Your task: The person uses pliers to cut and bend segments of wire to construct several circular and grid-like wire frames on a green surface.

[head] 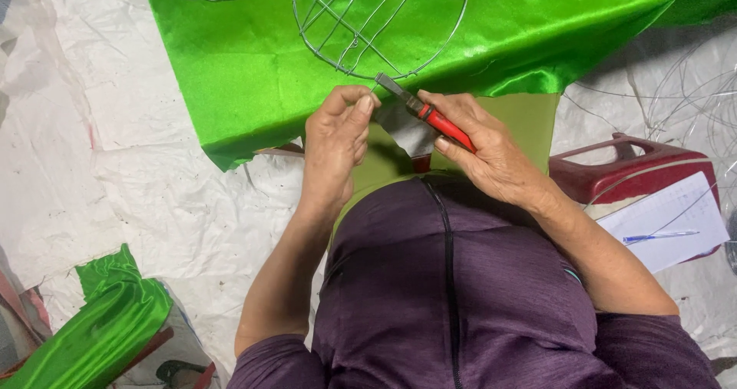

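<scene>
- Pliers (434, 118) with red handles lie gripped in the right hand (484, 147), fingers wrapped shut around the handles; the dark metal tip points up-left toward the wire frame (381, 22).
- Left hand (336, 139) is curled, thumb and fingertips pinched together on the edge of a grey sheet piece (405, 132) held between both hands.
- Grey sheet piece sits just below the plier tip, above the person's lap.
- Round wire frame rests on shiny green fabric (246, 66) spread over the white floor covering (100, 166).
- Second fold of green fabric (107, 320) lies at lower left.
- Red plastic stool (622, 166) stands at right, bearing a paper sheet (668, 220) and a pen (660, 236).
</scene>
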